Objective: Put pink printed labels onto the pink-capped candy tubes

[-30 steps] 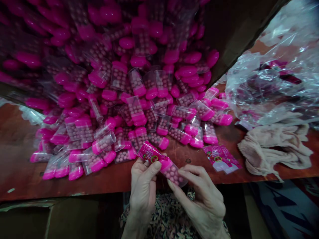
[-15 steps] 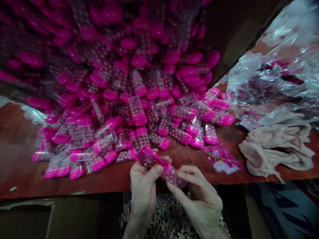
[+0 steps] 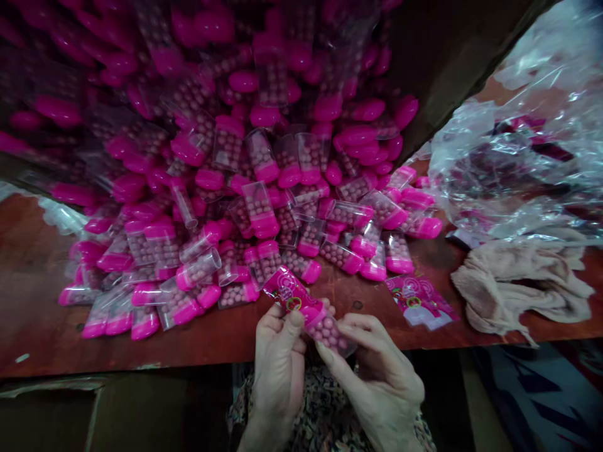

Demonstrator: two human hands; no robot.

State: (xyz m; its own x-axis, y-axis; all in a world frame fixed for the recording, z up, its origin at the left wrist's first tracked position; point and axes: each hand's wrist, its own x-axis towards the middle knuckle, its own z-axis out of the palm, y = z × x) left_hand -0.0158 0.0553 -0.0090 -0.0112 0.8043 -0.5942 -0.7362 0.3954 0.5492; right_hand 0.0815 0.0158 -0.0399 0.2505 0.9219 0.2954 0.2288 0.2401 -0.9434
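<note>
Both my hands hold one small clear container (image 3: 330, 331) of pink beads with a pink cap, just over the near edge of the brown table (image 3: 42, 339). My left hand (image 3: 279, 364) pinches a pink printed label sleeve (image 3: 288, 293) around the capped end, thumb on top. My right hand (image 3: 379, 376) grips the clear bead-filled end with its fingers curled. A large heap of like containers (image 3: 245, 182) with pink caps lies right behind my hands.
A small stack of pink printed labels (image 3: 419, 301) lies on the table to the right. Beyond it are a crumpled beige cloth (image 3: 518, 282) and a clear plastic bag (image 3: 513, 150). A cardboard box (image 3: 70, 408) sits under the table at lower left.
The container and label have shifted slightly right and tilted a little; my left thumb has slid along the label. The heap and other things are unmoved.
</note>
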